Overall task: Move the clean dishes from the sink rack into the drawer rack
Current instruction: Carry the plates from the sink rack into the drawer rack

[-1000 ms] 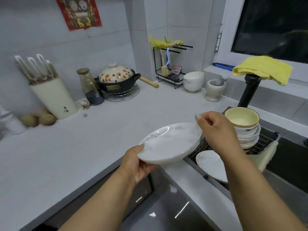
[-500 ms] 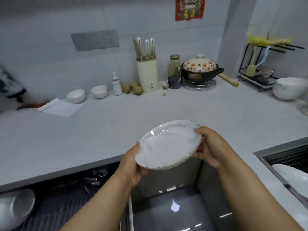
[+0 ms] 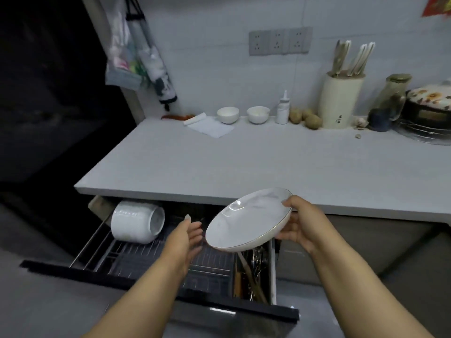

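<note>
Right hand grips the tilted plate by its rim above the open drawer rack; left hand hovers just beside it, fingers spread open.

Grey tiled wall, pale countertop (dim light), socket strip.

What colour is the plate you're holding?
White with faint grey marbling and a thin gold rim; the plate shows best in the head view.
</note>
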